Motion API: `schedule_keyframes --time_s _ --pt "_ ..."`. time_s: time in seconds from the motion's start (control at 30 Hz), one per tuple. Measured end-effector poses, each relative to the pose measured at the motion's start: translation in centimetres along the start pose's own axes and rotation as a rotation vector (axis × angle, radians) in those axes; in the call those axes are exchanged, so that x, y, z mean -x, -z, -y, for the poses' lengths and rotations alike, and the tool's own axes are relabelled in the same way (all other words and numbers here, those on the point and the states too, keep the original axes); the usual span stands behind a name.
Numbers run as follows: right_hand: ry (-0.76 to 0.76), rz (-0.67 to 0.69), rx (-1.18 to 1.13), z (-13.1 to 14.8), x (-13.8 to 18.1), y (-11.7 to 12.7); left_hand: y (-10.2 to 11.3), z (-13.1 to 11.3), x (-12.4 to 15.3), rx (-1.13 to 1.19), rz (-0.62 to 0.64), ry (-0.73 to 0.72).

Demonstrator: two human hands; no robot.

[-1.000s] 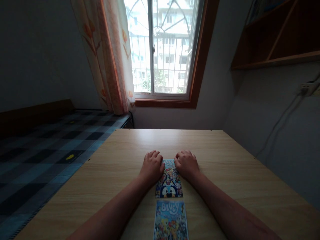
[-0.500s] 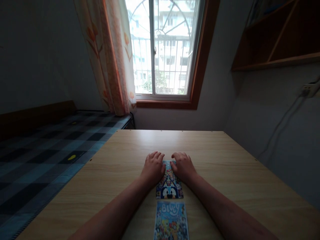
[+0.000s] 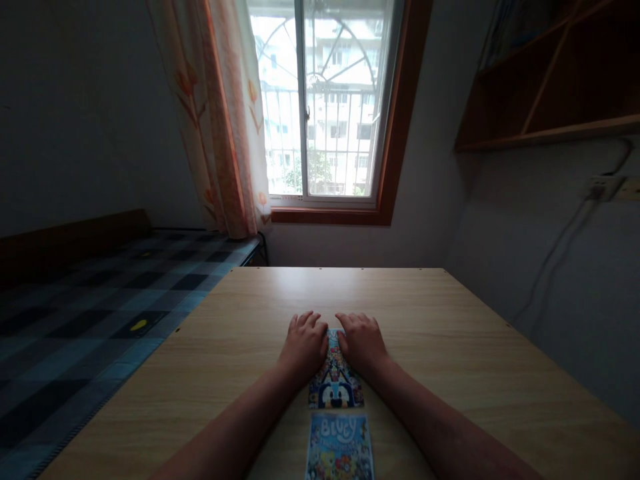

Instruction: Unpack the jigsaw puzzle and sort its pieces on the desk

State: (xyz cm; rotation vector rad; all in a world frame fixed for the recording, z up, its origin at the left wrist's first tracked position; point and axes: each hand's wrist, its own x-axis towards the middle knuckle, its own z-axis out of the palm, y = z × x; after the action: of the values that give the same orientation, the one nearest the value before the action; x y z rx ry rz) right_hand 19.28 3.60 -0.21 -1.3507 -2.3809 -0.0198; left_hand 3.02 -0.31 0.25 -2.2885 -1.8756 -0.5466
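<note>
Two colourful printed cards lie end to end on a light wooden table (image 3: 450, 347). The far card (image 3: 335, 383) shows a blue cartoon dog face among many small figures. The near card (image 3: 340, 445) reads "Bluey" at its top. My left hand (image 3: 303, 345) rests palm down on the far card's left top corner, fingers stretched and together. My right hand (image 3: 361, 341) lies the same way on its right top corner. The two hands almost meet over the card's far edge, which they hide.
A bed with a blue checked cover (image 3: 100, 307) runs along the table's left side. A barred window (image 3: 325, 113) with a flowered curtain (image 3: 220, 120) faces me. Wooden shelves (image 3: 550, 87) hang at upper right, with a wall socket and cable (image 3: 600, 190).
Both hands have slid inward over the far card's top edge, closing the gap between them. The camera has tilted a little, so the table sits lower in view.
</note>
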Motion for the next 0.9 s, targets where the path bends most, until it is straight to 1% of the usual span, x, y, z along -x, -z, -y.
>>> schedule_keyframes --time_s 0.2,0.37,0.6,0.77,0.9 --pt "-0.025 -0.004 -0.037 -0.2 -0.4 -0.8 0.2 0.0 0.0 0.004 0.005 -0.007" --pt "0.002 -0.019 -0.078 -0.2 -0.4 -0.8 -0.2 0.3 0.0 0.014 0.001 -0.011" --pt "0.023 -0.075 -0.170 -0.7 -0.2 -0.7 -0.5 0.5 0.0 0.066 -0.002 0.007" --pt "0.023 -0.084 -0.332 -1.5 -0.5 -1.0 -0.3 0.5 -0.3 0.088 0.029 0.038" --pt "0.014 -0.104 -0.546 -2.3 -0.7 -1.2 -0.3 0.4 -0.4 0.092 0.034 0.035"
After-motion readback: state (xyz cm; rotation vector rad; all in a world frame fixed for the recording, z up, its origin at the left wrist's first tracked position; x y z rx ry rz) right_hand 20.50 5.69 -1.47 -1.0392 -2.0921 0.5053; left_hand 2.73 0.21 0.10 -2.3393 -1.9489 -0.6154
